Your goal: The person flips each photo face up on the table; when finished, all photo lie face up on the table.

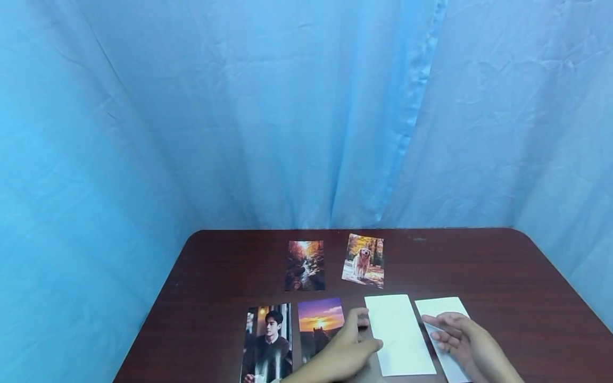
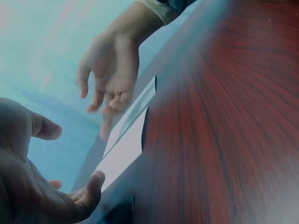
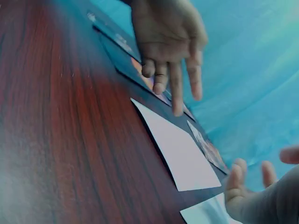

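Observation:
Two white blank-faced cards lie side by side near the front of the table: a left card [image 1: 401, 335] and a right card [image 1: 438, 307]. My left hand [image 1: 351, 346] is at the left card's left edge, thumb over its border and fingers loosely bent, gripping nothing. Over the right card hovers my right hand [image 1: 466, 340], its fingers relaxed and apart, covering part of that card. In the left wrist view both white cards lie flat beyond the left hand [image 2: 42, 172]. The right wrist view shows the left hand [image 3: 170, 46] with fingers extended above the left card [image 3: 180, 149].
Left of the cards lie a portrait photo [image 1: 268, 340] and a sunset photo [image 1: 318, 319], the latter partly behind the left forearm. Farther back are a forest stream photo [image 1: 305, 266] and a dog photo [image 1: 364, 260]. Blue curtains [image 1: 287, 117] surround the dark wooden table [image 1: 215, 276].

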{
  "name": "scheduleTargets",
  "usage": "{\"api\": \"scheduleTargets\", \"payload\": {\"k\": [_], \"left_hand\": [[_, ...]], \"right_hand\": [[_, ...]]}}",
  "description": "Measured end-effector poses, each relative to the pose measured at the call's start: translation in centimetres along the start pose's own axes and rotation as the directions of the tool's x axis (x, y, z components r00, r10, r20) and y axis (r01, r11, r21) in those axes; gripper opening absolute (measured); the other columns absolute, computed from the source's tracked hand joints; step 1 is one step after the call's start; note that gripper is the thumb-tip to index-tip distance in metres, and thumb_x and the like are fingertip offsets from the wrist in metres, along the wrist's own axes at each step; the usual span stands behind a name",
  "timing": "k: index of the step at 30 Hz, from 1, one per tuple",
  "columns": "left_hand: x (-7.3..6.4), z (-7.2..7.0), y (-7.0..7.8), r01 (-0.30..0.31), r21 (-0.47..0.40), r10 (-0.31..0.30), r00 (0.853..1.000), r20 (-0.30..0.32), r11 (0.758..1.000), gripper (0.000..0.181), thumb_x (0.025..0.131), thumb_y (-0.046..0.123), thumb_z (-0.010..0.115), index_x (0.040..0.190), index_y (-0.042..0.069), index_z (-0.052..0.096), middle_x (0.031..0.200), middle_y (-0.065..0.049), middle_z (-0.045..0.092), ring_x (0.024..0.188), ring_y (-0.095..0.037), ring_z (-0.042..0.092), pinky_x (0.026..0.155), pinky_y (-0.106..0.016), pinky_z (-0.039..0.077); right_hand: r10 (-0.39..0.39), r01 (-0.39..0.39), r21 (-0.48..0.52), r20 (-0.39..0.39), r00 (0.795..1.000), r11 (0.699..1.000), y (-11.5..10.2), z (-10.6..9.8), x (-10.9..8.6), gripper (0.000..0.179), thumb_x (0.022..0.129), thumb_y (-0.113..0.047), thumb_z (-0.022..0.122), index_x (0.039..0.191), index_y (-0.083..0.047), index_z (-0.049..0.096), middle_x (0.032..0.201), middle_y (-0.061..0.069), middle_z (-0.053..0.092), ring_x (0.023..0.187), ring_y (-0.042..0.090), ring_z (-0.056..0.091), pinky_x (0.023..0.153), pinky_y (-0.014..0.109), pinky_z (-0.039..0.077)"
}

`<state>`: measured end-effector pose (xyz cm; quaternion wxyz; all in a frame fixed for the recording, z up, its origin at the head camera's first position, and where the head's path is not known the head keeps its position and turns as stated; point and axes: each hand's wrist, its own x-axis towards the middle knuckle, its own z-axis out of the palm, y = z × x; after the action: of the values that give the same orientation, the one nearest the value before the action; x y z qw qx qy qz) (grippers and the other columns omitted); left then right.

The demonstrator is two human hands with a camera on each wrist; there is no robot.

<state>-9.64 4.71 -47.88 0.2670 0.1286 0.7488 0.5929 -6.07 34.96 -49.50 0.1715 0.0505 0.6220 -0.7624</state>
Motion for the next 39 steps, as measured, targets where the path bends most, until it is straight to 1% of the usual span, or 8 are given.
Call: {"api": "scheduleTargets", "payload": {"k": [5,14,17,21,23,30,35,39], "left_hand": [[0.4,1.0,0.7,0.029,-0.012,-0.03,0.999,-0.021,0.999,0.068,0.093,0.027,0.069,0.153,0.012,0.04,0.163,-0.022,0.045,0.098,-0.017,0.068,0.107,-0.054,0.049],[0.5,1.0,0.8,0.039,-0.063,-0.04,0.999,-0.007,0.997,0.059,0.094,0.021,0.069,0.147,0.01,0.045,0.162,-0.03,0.044,0.075,-0.014,0.067,0.069,-0.023,0.051],[0.4,0.9,0.7,0.029,-0.04,-0.03,1.0,-0.003,0.999,0.054,0.094,0.021,0.07,0.143,0.011,0.05,0.142,-0.025,0.063,0.074,-0.013,0.066,0.067,-0.023,0.049],[0.4,0.6,0.5,0.03,0.042,-0.031,0.999,0.017,0.999,0.05,0.093,0.027,0.07,0.141,0.016,0.056,0.12,-0.012,0.071,0.093,-0.014,0.067,0.084,-0.034,0.055],[0.3,0.5,0.5,0.032,0.075,-0.034,0.999,0.026,0.997,0.051,0.093,0.03,0.07,0.141,0.017,0.057,0.13,-0.011,0.068,0.111,-0.02,0.065,0.099,-0.047,0.055],[0.1,0.2,0.5,0.046,0.132,-0.051,0.998,0.033,0.99,0.052,0.094,0.036,0.069,0.142,0.02,0.056,0.15,-0.014,0.059,0.134,-0.03,0.059,0.111,-0.066,0.047],[-0.1,0.0,0.7,0.066,0.119,-0.072,0.996,0.044,0.991,0.048,0.094,0.035,0.069,0.139,0.022,0.058,0.148,-0.013,0.059,0.133,-0.029,0.057,0.113,-0.068,0.045],[-0.2,0.0,0.8,0.067,0.115,-0.072,0.997,0.041,0.991,0.047,0.093,0.034,0.07,0.137,0.021,0.059,0.128,-0.006,0.066,0.117,-0.021,0.061,0.107,-0.057,0.05]], "right_hand": [[0.067,-0.098,-0.253,-0.128,0.99,0.962,-0.6,2.6,0.6,0.03,0.115,-0.019,0.032,0.123,-0.002,0.056,0.122,-0.012,0.067,0.092,0.016,0.067,0.078,0.03,0.058],[0.034,-0.038,-0.151,-0.029,0.999,0.988,0.8,3.0,1.1,0.026,0.116,-0.018,0.03,0.115,-0.014,0.056,0.121,-0.027,0.069,0.091,0.011,0.06,0.077,0.025,0.052],[0.042,-0.044,-0.147,-0.01,0.999,0.988,1.0,3.2,1.4,0.026,0.116,-0.02,0.03,0.112,-0.015,0.055,0.128,-0.023,0.069,0.102,0.011,0.057,0.084,0.027,0.05],[0.05,-0.066,-0.232,-0.075,0.996,0.97,1.0,4.3,1.8,0.024,0.113,-0.02,0.032,0.108,-0.012,0.055,0.151,0.014,0.063,0.133,0.026,0.05,0.094,0.037,0.047],[0.02,-0.055,-0.278,-0.128,0.992,0.959,1.0,4.9,1.8,0.022,0.11,-0.015,0.035,0.108,-0.008,0.056,0.155,0.026,0.055,0.136,0.028,0.05,0.095,0.039,0.048],[-0.129,0.035,-0.309,-0.292,0.948,0.95,1.0,5.2,1.2,0.013,0.104,-0.002,0.046,0.104,-0.001,0.059,0.122,-0.006,0.067,0.108,-0.006,0.063,0.085,0.024,0.056],[-0.099,0.018,-0.331,-0.231,0.968,0.943,0.3,4.4,0.9,0.014,0.105,-0.002,0.044,0.111,0.004,0.055,0.135,0.01,0.054,0.109,-0.011,0.06,0.089,0.022,0.059],[-0.043,0.005,-0.304,-0.12,0.992,0.953,0.0,3.8,0.9,0.017,0.107,-0.004,0.04,0.117,0.002,0.053,0.137,0.008,0.051,0.111,-0.012,0.059,0.094,0.02,0.059]]}}
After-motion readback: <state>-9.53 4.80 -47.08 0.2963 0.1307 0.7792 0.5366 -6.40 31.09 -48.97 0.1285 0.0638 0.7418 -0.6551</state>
